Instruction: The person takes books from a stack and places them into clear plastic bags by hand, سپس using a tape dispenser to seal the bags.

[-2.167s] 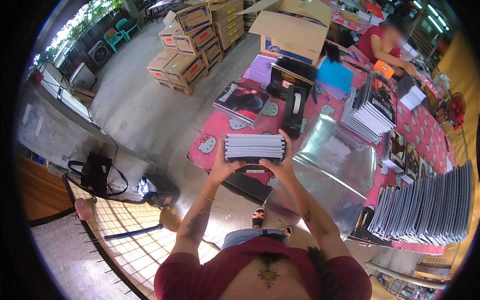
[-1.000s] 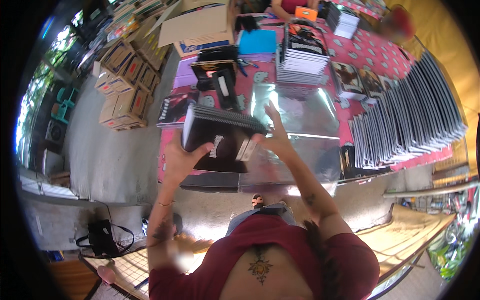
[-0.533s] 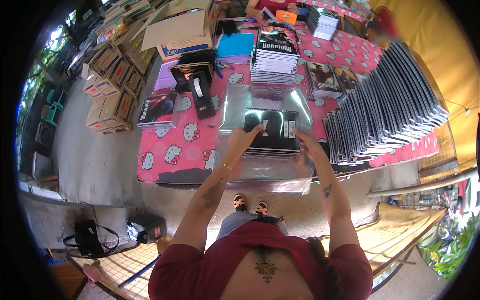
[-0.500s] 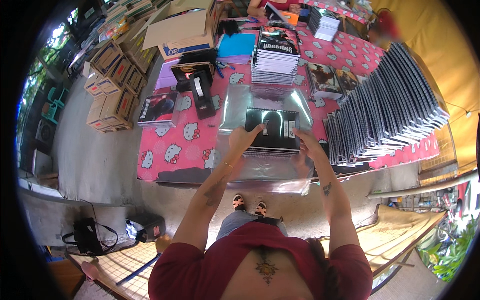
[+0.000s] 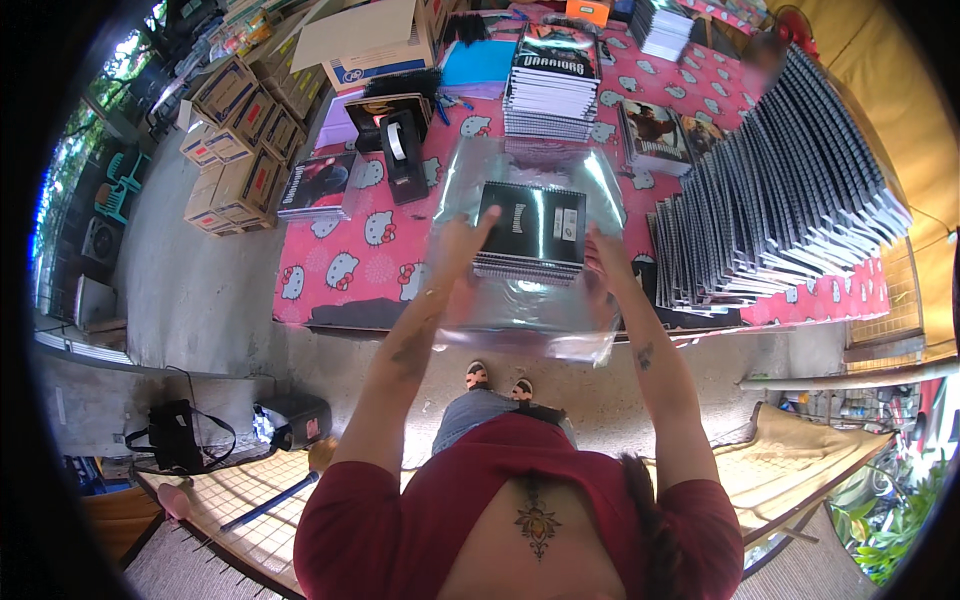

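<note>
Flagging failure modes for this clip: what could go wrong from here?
1. The clear plastic sheet hangs over the table edge; it might slide or crease under the notebook stack.
2. Left hand and right hand touch only the stack's sides, so the notebooks could skew.

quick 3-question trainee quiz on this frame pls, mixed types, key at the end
1. True or false: the stack of black spiral-bound notebooks lies on a clear plastic sheet.
2. Which hand touches the stack's left edge: A) left hand B) right hand?
3. Fill in: the black tape dispenser stands on the pink patterned ____.

Key: 1 true; 2 A; 3 tablecloth.
</note>
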